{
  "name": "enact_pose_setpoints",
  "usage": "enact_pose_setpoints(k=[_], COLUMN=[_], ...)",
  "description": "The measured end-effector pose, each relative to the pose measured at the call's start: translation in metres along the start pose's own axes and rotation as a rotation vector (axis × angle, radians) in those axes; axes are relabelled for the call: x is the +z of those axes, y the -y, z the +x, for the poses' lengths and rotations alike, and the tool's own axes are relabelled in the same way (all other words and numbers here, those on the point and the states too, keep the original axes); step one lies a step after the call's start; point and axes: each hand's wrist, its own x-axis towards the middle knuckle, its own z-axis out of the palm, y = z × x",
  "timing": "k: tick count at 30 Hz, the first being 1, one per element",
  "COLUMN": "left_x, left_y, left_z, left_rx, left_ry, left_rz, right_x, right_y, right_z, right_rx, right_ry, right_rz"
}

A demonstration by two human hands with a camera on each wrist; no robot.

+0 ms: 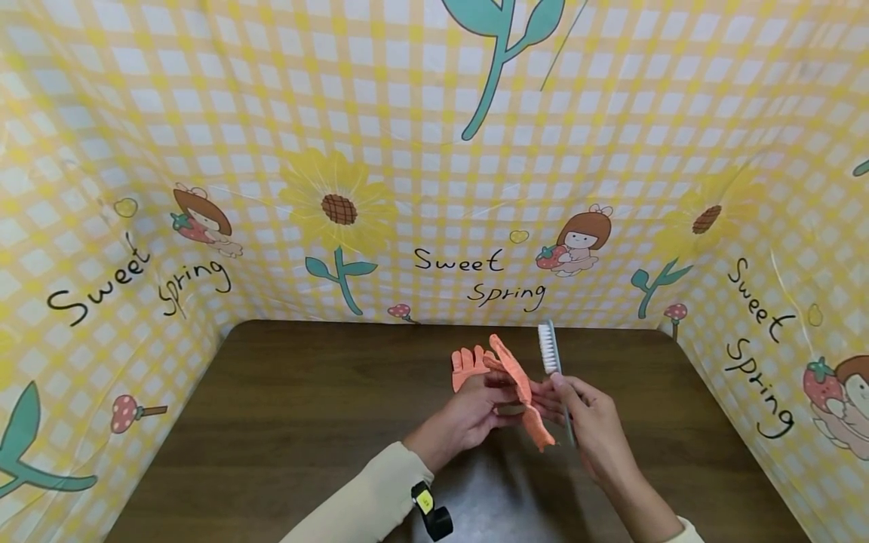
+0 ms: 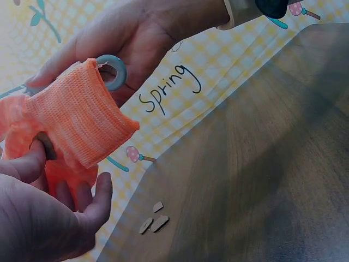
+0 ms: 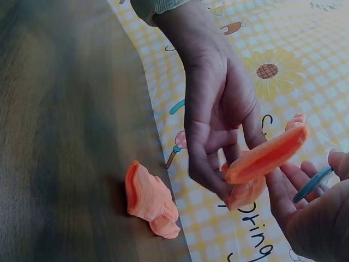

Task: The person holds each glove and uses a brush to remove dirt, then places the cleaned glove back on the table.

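An orange knit glove (image 1: 514, 369) is held up above the table between the two hands. My left hand (image 1: 468, 422) grips it from the left, its thumb over a small brown piece (image 2: 46, 146) against the fabric. My right hand (image 1: 597, 422) holds a brush (image 1: 549, 348) with white bristles and a blue-grey handle, bristles up and facing left. The handle's ring end (image 2: 113, 72) shows beyond the glove's cuff in the left wrist view. Fingers of the right hand also reach the glove's right side. The cuff opening (image 3: 267, 158) faces the right wrist camera.
A second orange glove (image 3: 150, 199) lies on the dark wooden table (image 1: 305, 422), behind the left hand. Several small brown pieces (image 2: 160, 223) lie on the wood in the left wrist view. Yellow checked cloth (image 1: 380, 113) walls the table at the back and sides.
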Motion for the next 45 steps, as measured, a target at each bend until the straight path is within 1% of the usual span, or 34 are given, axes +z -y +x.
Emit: enact_pose_setpoints(k=[5,10,12,15,18,21,26,30,33,37,41,43,45], left_x=[-0.001,-0.002,-0.002,-0.003,-0.004,-0.004,-0.005,-0.004,-0.003,-0.003,-0.003,-0.003,-0.003], left_y=[0.004,0.006,0.006,0.007,0.007,0.007,0.007,0.006,0.005,0.003,0.002,0.001,0.002], left_z=[-0.002,-0.003,-0.003,-0.002,0.0,0.001,0.002,0.002,0.003,0.003,0.003,0.002,0.002], left_rx=[-0.041,-0.087,-0.087,-0.081,-0.088,-0.094,-0.097,-0.078,-0.047,0.012,0.074,0.1,0.119], left_ry=[0.014,0.077,0.096,0.094,0.099,0.126,0.159,0.163,0.141,0.083,-0.013,-0.07,-0.117], left_rz=[-0.005,-0.062,-0.082,-0.102,-0.132,-0.167,-0.213,-0.227,-0.241,-0.259,-0.26,-0.234,-0.195], right_x=[0.001,0.001,0.001,0.001,0.001,0.001,0.001,0.001,0.0,-0.005,-0.015,-0.021,-0.025], right_y=[0.001,0.002,0.002,0.002,0.001,0.002,0.003,0.004,0.006,0.008,0.008,0.007,0.006], right_z=[0.0,-0.001,-0.001,0.0,0.0,0.0,-0.002,-0.003,-0.002,0.001,0.001,0.0,-0.001], right_rx=[0.014,0.026,0.031,0.034,0.037,0.052,0.087,0.102,0.095,0.057,0.003,-0.022,-0.047], right_ry=[-0.017,-0.028,-0.037,-0.044,-0.049,-0.055,-0.038,-0.029,-0.058,-0.115,-0.137,-0.146,-0.168], right_rz=[0.029,0.045,0.039,0.034,0.03,0.026,0.043,0.064,0.051,0.01,-0.049,-0.095,-0.172])
